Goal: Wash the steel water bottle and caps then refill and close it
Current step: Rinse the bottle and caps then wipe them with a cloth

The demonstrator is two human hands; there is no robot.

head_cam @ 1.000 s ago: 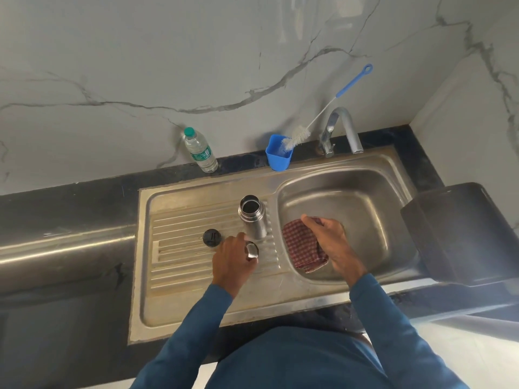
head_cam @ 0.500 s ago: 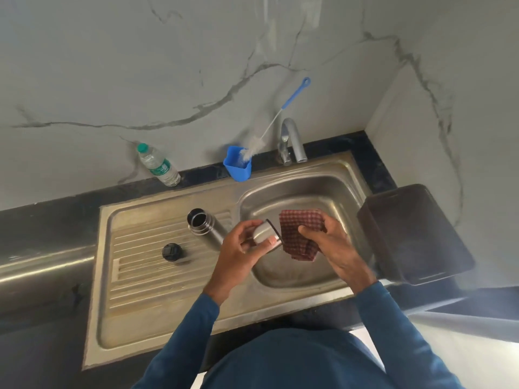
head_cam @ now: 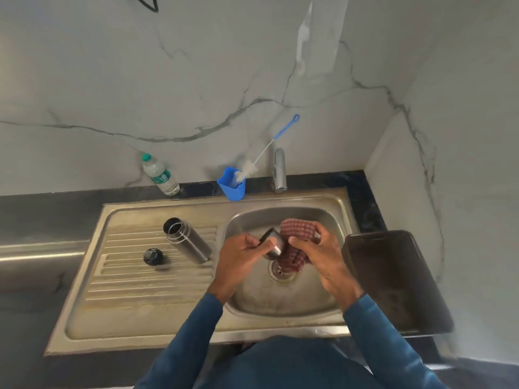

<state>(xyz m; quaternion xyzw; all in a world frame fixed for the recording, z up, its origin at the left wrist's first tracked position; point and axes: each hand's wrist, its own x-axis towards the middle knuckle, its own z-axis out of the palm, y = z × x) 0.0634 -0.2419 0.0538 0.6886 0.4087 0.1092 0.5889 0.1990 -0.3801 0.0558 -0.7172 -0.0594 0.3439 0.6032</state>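
Steel catches the light in my left hand (head_cam: 243, 255), where my fingers curl round the steel cap (head_cam: 271, 243) and hold it over the sink basin (head_cam: 280, 299), just above the drain (head_cam: 281, 271). That cap is tilted, its dark open mouth facing up and to the left, its closed end pointing down to the right toward the cloth. My right hand (head_cam: 323, 255) grips the red checked cloth (head_cam: 295, 242), bunched between fingers and thumb, and the cloth touches the cap's right side; the two hands sit close together over the basin. On the ribbed drainboard (head_cam: 146, 279) to my left stands the steel water bottle (head_cam: 187, 240), open, with its mouth toward the back left and its body running to the front right in this wide view, though I cannot tell how far that lean is real. Just beside it, nearer the left, the black cap (head_cam: 153, 256) rests on the ridges, apart from the bottle. Along the back edge are a plastic water bottle (head_cam: 160, 175) with a green top, a blue cup (head_cam: 232, 186) holding a bottle brush (head_cam: 266, 147) that leans up to the right, and the tap (head_cam: 280, 171). A dark bin (head_cam: 393, 279) sits right of the sink.
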